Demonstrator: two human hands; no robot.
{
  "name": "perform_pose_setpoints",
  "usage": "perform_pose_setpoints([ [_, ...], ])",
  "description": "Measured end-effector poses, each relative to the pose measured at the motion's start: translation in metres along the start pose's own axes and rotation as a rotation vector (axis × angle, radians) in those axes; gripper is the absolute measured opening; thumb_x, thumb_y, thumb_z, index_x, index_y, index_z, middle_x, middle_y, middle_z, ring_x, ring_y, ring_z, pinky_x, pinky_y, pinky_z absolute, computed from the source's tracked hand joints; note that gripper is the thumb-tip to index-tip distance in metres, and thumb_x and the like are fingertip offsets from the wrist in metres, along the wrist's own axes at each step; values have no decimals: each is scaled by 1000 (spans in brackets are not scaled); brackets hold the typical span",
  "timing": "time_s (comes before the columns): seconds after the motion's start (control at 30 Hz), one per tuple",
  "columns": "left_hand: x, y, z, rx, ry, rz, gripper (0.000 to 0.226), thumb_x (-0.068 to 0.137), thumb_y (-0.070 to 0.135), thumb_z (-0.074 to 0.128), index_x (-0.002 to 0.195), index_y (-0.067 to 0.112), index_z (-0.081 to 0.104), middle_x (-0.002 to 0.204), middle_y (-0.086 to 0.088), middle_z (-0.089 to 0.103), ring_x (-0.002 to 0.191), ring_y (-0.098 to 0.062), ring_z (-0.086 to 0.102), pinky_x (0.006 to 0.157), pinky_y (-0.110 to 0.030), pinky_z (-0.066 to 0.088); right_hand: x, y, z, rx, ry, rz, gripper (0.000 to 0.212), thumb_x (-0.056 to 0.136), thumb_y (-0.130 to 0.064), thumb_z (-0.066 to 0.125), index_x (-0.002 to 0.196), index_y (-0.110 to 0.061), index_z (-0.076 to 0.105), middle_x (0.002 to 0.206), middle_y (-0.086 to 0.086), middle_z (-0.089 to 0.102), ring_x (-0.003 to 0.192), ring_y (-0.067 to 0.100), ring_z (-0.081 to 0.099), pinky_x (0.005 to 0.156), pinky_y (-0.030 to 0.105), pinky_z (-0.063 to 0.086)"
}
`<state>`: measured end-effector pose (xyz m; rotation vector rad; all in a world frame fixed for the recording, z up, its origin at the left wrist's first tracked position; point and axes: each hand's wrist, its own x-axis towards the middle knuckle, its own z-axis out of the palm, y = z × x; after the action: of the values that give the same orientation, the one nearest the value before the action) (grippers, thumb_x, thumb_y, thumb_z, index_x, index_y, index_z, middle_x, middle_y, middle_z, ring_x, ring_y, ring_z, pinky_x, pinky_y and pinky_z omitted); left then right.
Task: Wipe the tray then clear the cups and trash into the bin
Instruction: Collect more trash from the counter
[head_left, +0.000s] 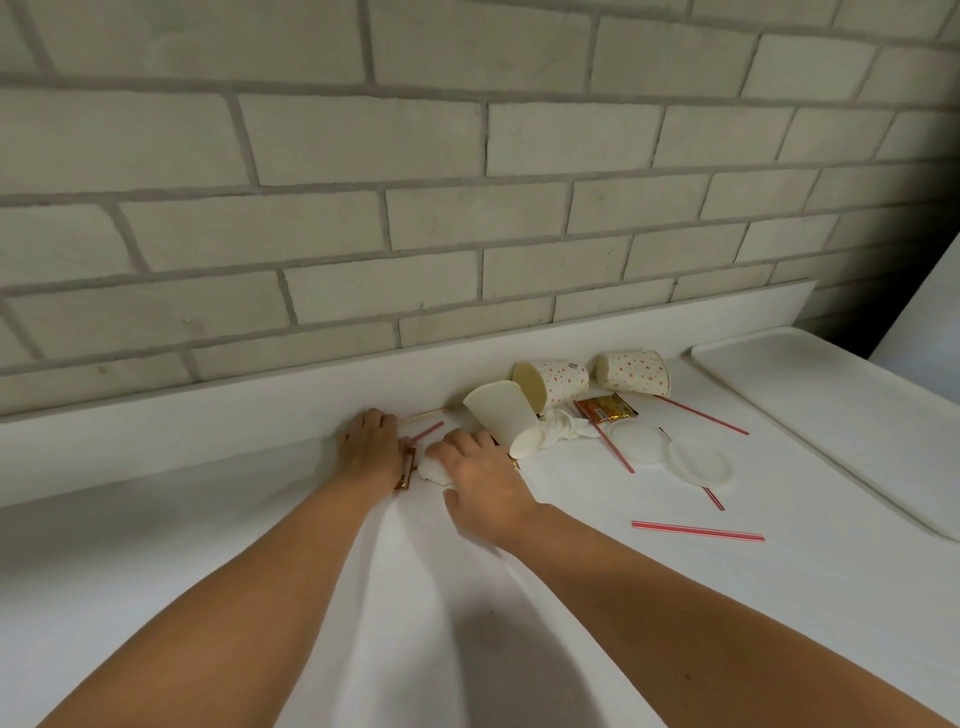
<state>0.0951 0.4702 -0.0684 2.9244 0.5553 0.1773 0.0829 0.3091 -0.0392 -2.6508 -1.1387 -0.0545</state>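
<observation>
Both my hands are working at the back of a white counter (208, 545), beside the low upstand (208, 415) under a pale brick wall (467, 156). My right hand (483, 475) is curling its fingers over a crumpled napkin (434, 470) and gripping it. My left hand (369, 449) is lying palm down with its fingertips at the upstand. A small brown packet (406, 470) is showing at its thumb side, and I cannot tell whether the hand is holding it. Three cups are lying tipped over just right of my hands: one plain white cup (501, 415) and two dotted cups (553, 382), mouths facing left. Two round white lids (638, 444) are lying flat near them, one overlapping a straw. At least five red-striped straws (697, 531) are lying scattered, one of them between my hands and the upstand. One orange sachet (608, 407), one second tissue wad (563, 428) and one wooden stick (423, 415) are sitting among the cups. The single white tray (831, 415) is resting well apart at the counter's right end, its long rim running toward me. Open counter is stretching between my forearms and out to the left. The litter is crowding the strip between the upstand and the tray.
</observation>
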Motion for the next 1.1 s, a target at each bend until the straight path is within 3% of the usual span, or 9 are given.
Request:
perform_pose_setpoints([
  [0.2,10,8,-14,87,-100,-67,42,96,36,43,126,7,49,133,-13,43,125,-30,40,102,-38,33,9,-5,3,-129,-138,-3,41,94,-21,47,134,-10,46,137,6,43,129,26,36,104,37,31],
  [0.37,13,6,-24,-10,-239,-58,17,92,8,46,100,2,60,104,-12,62,96,-26,57,80,-31,46,13,-9,-4,-114,-165,46,29,95,-18,46,118,-6,58,123,10,53,113,29,53,95,36,40],
  [0.43,11,7,-30,0,-324,-36,13,92,7,45,84,4,55,79,-6,54,85,-23,52,67,-27,40,12,-10,-4,-51,-185,57,29,91,-9,50,119,-5,56,123,11,52,112,29,54,91,34,45],
  [0.5,9,9,-36,-10,-373,-30,17,92,11,45,76,8,48,69,-1,44,83,-22,50,59,-24,38,10,-10,-3,-13,-192,53,33,88,-3,51,121,-5,53,123,12,51,114,30,53,90,33,46],
  [0.67,3,13,-38,56,-398,37,28,92,10,44,64,12,42,66,0,42,83,-21,49,72,-27,40,12,-12,1,11,-191,67,49,84,4,54,130,-6,43,128,12,44,116,30,51,95,36,47],
  [0.8,-1,17,-42,62,-403,34,14,93,9,45,86,4,56,94,-14,58,84,-20,47,68,-26,38,14,-9,5,-75,-223,37,47,87,4,52,133,-5,45,132,13,42,125,29,41,104,35,42],
  [0.9,-4,20,-42,34,-437,2,25,95,18,46,110,1,55,100,-13,57,84,-19,48,62,-22,38,15,-8,3,-113,-209,28,45,87,5,52,131,-5,48,132,13,45,125,28,42,103,33,41],
  [0.97,-8,24,-41,63,-464,3,27,94,16,45,112,0,57,104,-13,61,83,-20,49,71,-25,42,15,-9,0,-137,-205,27,42,86,6,53,127,-4,51,129,14,48,120,28,48,99,34,44],
  [1.1,-14,26,-37,46,-443,-10,26,93,9,46,114,-1,56,112,-15,63,86,-23,57,75,-28,43,15,-9,-4,-204,-249,24,32,89,0,53,121,-3,54,122,14,54,111,28,56,91,34,48],
])
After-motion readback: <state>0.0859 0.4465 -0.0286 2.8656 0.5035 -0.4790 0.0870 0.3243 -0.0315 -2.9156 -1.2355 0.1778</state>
